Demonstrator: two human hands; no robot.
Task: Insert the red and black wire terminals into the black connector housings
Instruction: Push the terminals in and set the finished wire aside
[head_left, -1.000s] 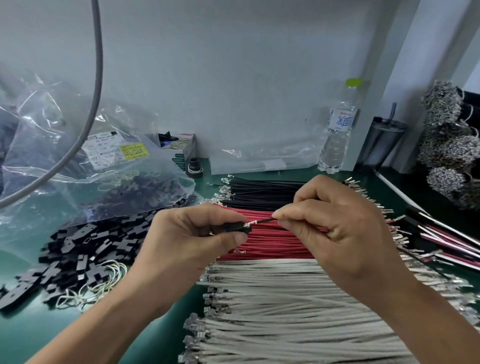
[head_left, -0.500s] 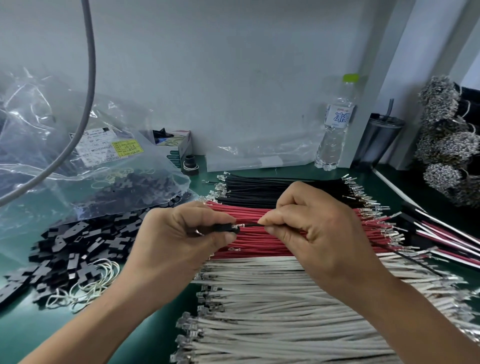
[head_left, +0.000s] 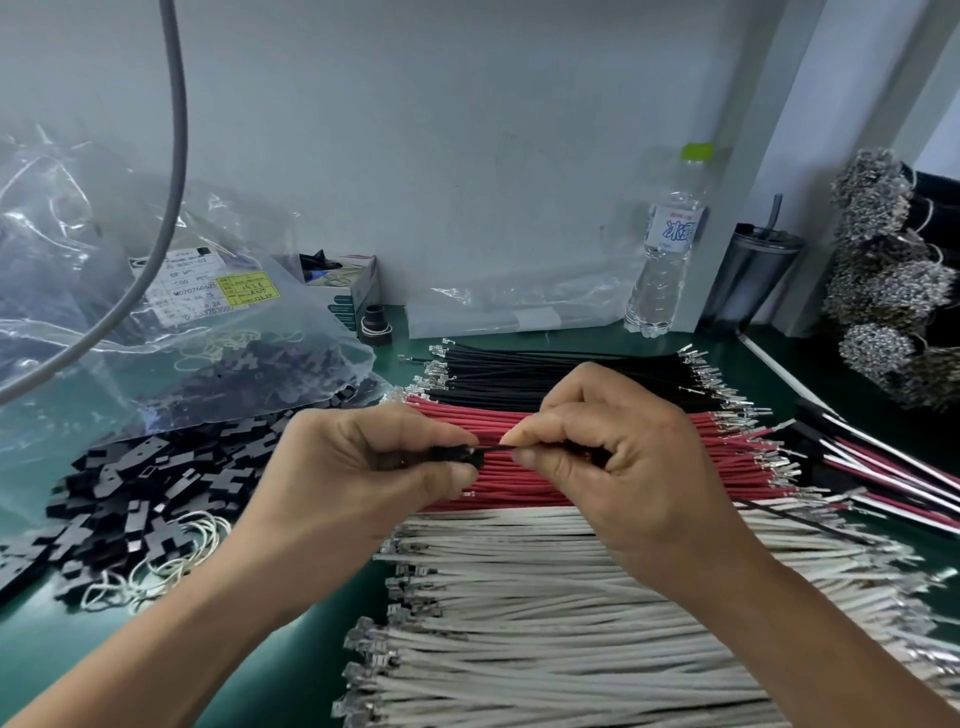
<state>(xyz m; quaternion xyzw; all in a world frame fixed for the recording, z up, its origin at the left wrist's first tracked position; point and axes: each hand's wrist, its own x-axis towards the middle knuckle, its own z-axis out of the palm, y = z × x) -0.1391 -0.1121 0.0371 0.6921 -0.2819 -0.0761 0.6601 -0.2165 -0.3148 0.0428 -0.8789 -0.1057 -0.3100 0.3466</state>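
Observation:
My left hand (head_left: 363, 467) pinches a small black connector housing (head_left: 460, 453) between thumb and fingers, above the wire rows. A thin black wire (head_left: 498, 447) is pinched by my right hand (head_left: 618, 462), and its end sits in the housing's right side. The wire's tail runs out to the right behind my right hand. Below lie rows of black wires (head_left: 545, 371), red wires (head_left: 519, 483) and white wires (head_left: 571, 597), all with metal terminals at their ends. A heap of loose black housings (head_left: 135, 499) lies at the left.
A clear plastic bag (head_left: 130, 312) of housings rests at the left back, with rubber bands (head_left: 156, 577) by the heap. A water bottle (head_left: 667, 244) and a dark tumbler (head_left: 748, 275) stand at the wall. Finished assemblies (head_left: 883, 467) lie at the right.
The bare metal terminal seen between my hands a second ago has gone into the housing. My right hand has closed the gap to my left hand.

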